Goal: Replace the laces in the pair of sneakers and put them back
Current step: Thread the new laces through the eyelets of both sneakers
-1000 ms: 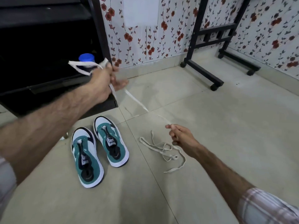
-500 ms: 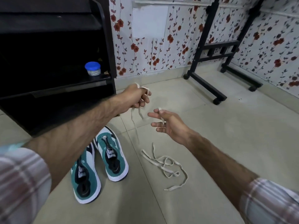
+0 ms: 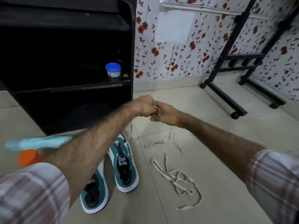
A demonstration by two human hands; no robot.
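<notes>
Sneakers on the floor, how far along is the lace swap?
Done: both sneakers sit on the floor with no laces threaded. One loose lace lies on the tiles beside them. In hand: the left hand and right hand meet, gripping another lace between them. Left: threading laces into both sneakers and putting the pair back.

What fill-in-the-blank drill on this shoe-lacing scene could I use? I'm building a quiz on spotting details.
1. The small plastic jar on the black shelf unit has a ____ lid.
2. The loose cream shoelace lies on the tiled ____.
3. The two white sneakers have ____ uppers.
4. The left hand and right hand are ____ each other.

Missing words: blue; floor; green; touching
</notes>
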